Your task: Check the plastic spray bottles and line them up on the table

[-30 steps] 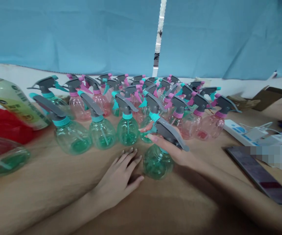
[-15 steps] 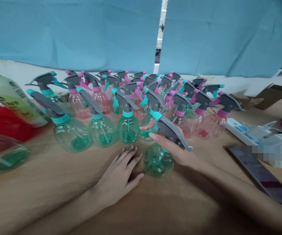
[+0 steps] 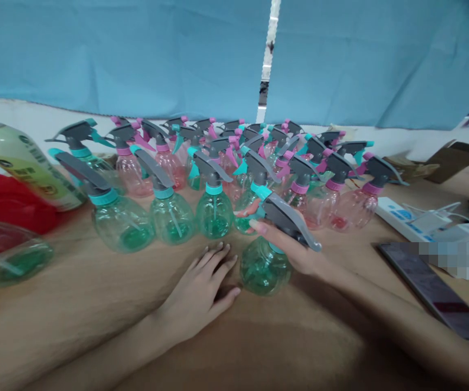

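A green spray bottle (image 3: 264, 271) with a grey and teal trigger head stands upright near the middle of the table. My right hand (image 3: 287, 244) is closed around its neck below the head, with the fingers by the teal trigger. My left hand (image 3: 204, 285) lies flat on the wood, fingers spread, just left of that bottle and apart from it. Behind the hands stands a row of green spray bottles, among them one with a teal collar (image 3: 214, 212). Pink spray bottles (image 3: 356, 209) stand to the right and farther back.
At the left are a large pale can (image 3: 26, 163), a red plastic bag (image 3: 10, 201) and another green bottle (image 3: 18, 255). To the right lie a phone (image 3: 433, 288), a white power strip (image 3: 401, 217) with cables and an open cardboard box (image 3: 456, 160). A blue cloth (image 3: 157, 60) hangs behind.
The view has shifted very slightly, moving the bottles at the left a little to the right in the picture. Both hands and the held spray bottle stay practically in place.
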A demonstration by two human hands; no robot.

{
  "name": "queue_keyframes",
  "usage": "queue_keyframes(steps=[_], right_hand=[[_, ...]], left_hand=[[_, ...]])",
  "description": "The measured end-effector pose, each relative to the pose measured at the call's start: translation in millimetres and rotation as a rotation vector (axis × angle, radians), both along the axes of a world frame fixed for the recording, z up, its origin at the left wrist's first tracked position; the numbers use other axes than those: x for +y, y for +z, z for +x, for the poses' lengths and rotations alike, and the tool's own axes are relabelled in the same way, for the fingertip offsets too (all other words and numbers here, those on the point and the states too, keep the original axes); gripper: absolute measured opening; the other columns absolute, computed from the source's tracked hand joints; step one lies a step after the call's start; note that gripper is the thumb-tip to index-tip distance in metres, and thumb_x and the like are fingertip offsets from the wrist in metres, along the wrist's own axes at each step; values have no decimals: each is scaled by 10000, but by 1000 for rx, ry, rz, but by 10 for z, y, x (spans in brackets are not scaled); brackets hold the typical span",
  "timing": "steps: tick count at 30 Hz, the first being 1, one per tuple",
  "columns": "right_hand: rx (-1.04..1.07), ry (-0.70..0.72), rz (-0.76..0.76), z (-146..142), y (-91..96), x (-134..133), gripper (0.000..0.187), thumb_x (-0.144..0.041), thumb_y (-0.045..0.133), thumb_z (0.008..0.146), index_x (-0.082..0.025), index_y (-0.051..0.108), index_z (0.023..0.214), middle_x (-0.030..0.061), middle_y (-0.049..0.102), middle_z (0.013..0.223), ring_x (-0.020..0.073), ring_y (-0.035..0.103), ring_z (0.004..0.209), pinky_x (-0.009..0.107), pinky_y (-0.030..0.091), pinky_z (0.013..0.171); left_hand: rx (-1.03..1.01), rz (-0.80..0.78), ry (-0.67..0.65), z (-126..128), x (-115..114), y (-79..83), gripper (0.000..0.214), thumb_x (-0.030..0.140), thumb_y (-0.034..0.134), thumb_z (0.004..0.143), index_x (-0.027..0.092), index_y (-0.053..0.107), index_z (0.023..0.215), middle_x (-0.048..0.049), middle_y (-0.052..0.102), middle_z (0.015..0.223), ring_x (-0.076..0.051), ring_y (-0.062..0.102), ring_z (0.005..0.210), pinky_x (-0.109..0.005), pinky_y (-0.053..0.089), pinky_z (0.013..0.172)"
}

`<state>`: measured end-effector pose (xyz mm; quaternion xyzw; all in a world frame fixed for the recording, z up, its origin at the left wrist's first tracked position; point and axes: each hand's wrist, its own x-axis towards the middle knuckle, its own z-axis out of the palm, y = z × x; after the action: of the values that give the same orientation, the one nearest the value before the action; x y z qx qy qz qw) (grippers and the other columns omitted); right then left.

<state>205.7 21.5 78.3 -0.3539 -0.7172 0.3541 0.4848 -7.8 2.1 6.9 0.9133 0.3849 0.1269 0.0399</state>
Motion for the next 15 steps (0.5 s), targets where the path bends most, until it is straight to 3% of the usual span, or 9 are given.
queue_keyframes(steps=[8, 15], right_hand=[[-18, -11, 11, 2, -1, 7, 208, -445, 567, 870, -283, 611, 993, -53, 438, 548, 156, 484, 526, 371, 482, 685], [2, 9, -2, 0, -7, 25, 204, -455, 562, 872, -265, 600, 935, -42, 433, 539, 195, 579, 687, 350, 468, 686]], left_hand=[[-6, -3, -1, 2, 5, 5, 508, 436, 478, 947, 137, 450, 1356, -140, 435, 1437, -288, 356, 1341, -474, 304, 1079], [-4, 3, 0, 0, 7, -15, 514, 439, 475, 949, 134, 444, 1361, -140, 426, 1444, -287, 354, 1341, -465, 299, 1081]])
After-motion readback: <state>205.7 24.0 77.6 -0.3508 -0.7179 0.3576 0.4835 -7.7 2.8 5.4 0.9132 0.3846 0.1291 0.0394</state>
